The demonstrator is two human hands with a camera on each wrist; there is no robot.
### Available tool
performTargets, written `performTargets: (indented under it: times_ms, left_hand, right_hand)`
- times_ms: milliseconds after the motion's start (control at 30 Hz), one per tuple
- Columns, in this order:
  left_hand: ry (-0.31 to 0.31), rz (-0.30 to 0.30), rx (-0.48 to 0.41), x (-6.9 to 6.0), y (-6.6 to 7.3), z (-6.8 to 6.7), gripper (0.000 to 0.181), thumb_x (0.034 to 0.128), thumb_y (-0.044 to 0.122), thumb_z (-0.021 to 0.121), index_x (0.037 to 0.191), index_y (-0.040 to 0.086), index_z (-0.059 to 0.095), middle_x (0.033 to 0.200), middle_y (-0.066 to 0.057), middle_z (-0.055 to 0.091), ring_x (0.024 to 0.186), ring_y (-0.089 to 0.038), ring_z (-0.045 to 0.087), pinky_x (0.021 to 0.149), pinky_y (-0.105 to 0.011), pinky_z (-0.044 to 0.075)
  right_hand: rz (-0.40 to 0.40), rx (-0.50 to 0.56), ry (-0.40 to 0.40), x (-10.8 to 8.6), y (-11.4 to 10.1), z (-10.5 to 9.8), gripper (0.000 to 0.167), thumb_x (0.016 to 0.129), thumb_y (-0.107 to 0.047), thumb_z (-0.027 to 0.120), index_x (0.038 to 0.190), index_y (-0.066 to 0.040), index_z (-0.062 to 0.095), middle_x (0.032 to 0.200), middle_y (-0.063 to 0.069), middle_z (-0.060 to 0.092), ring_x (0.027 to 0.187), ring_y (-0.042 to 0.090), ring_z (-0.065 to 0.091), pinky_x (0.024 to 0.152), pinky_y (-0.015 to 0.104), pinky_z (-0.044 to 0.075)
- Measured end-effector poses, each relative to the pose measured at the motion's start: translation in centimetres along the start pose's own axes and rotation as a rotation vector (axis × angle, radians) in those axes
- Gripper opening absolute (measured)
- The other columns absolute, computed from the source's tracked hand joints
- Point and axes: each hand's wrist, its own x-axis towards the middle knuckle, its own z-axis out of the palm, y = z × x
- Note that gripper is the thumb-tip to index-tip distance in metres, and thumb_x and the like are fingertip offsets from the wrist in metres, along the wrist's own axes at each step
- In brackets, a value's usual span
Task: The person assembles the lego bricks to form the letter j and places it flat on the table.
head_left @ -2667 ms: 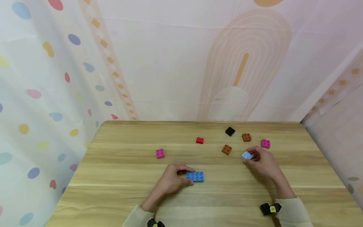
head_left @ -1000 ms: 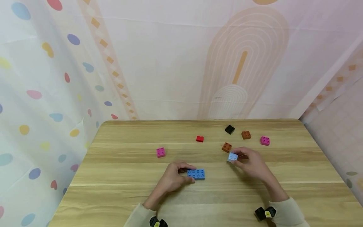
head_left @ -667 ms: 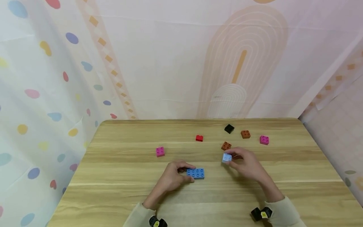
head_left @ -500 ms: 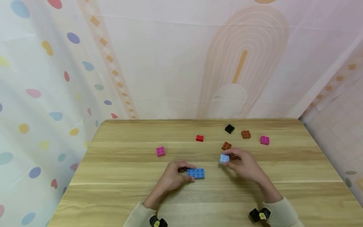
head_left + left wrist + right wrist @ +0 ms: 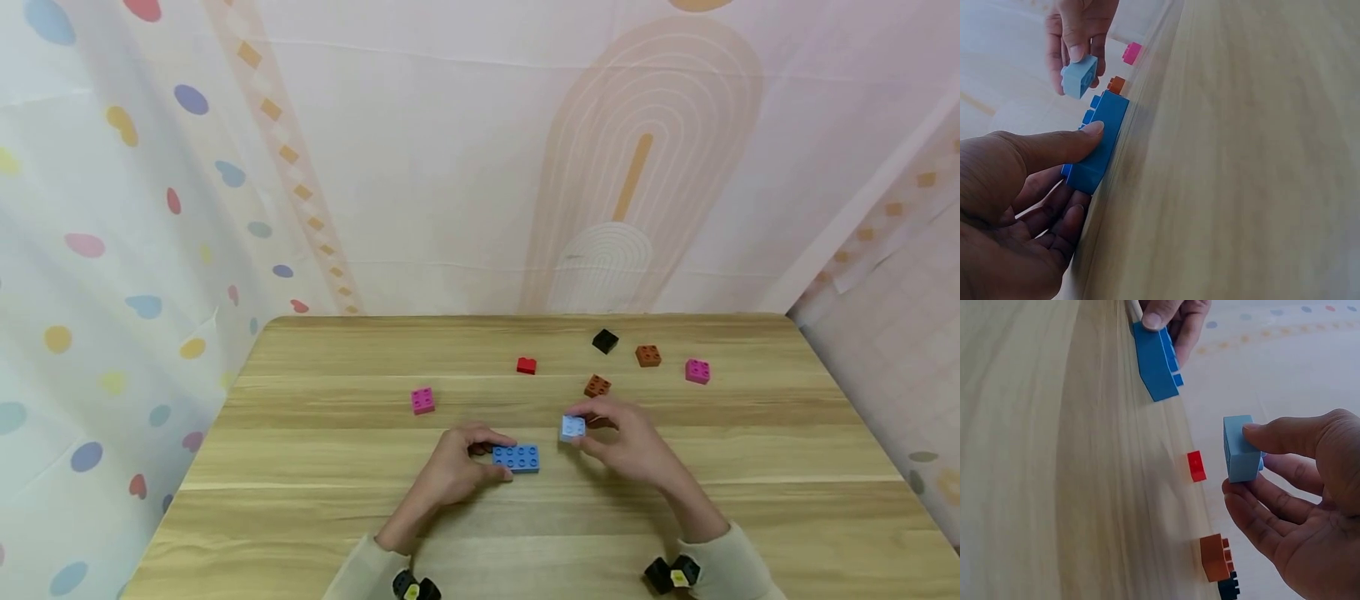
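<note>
right hand [image 5: 628, 442] pinches a pale blue brick [image 5: 572, 427], underside [image 5: 1088, 79] visible in left wrist view, not head.

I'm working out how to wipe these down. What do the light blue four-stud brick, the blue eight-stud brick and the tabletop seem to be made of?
The light blue four-stud brick and blue eight-stud brick: most likely hard plastic, smooth and low-gloss, judging by crisp edges, moulded studs and even colour.
The tabletop: wood or wood-look laminate, smooth-looking; the streaky grain fits either.
</note>
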Motion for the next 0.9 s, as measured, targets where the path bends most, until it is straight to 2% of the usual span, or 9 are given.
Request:
performTargets:
  times_ms: [300, 500, 733, 900]
  left_hand:
    - [0.003, -0.004, -0.013, 0.0, 0.0, 0.0, 0.034, 0.0783, 0.012, 0.089, 0.109, 0.024, 0.08, 0.113, 0.004, 0.072, 0.102, -0.014, 0.06, 0.087, -0.026, 0.048]
    - [-0.002, -0.008, -0.027, 0.1, -0.1, 0.0, 0.034, 0.078, 0.011, 0.089, 0.108, 0.023, 0.08, 0.111, 0.003, 0.072, 0.099, -0.015, 0.059, 0.083, -0.025, 0.048]
    - [0.002, -0.002, -0.021, 0.0, -0.2, 0.0, 0.034, 0.078, 0.012, 0.089, 0.109, 0.023, 0.08, 0.111, 0.003, 0.072, 0.1, -0.015, 0.059, 0.084, -0.025, 0.048]
    - [0.003, 0.004, -0.022, 0.1, -0.1, 0.1, 0.033, 0.0779, 0.011, 0.089, 0.108, 0.022, 0.08, 0.109, 0.003, 0.072, 0.098, -0.015, 0.06, 0.083, -0.025, 0.048]
  right_hand:
    - [-0.016, -0.015, -0.049, 0.3, -0.6, 1.1, 0.037, 0.09, -0.014, 0.078, 0.127, -0.014, 0.071, 0.127, 0.002, 0.071, 0.115, 0.025, 0.067, 0.096, 0.046, 0.056]
    - [-0.048, -0.023, -0.053, 0.5, -0.9, 1.8, 0.035, 0.09, -0.012, 0.078, 0.125, -0.015, 0.072, 0.125, 0.001, 0.072, 0.114, 0.023, 0.066, 0.095, 0.043, 0.057]
    - [-0.1, -0.019, -0.054, 0.7, -1.5, 2.4, 0.035, 0.088, -0.007, 0.08, 0.122, -0.011, 0.073, 0.122, 0.004, 0.073, 0.108, 0.022, 0.068, 0.092, 0.043, 0.058]
    - [-0.063, -0.008, -0.093, 0.7, -1.8, 2.8, 0.035, 0.088, -0.01, 0.08, 0.123, -0.014, 0.072, 0.123, 0.001, 0.071, 0.108, 0.02, 0.068, 0.095, 0.041, 0.057]
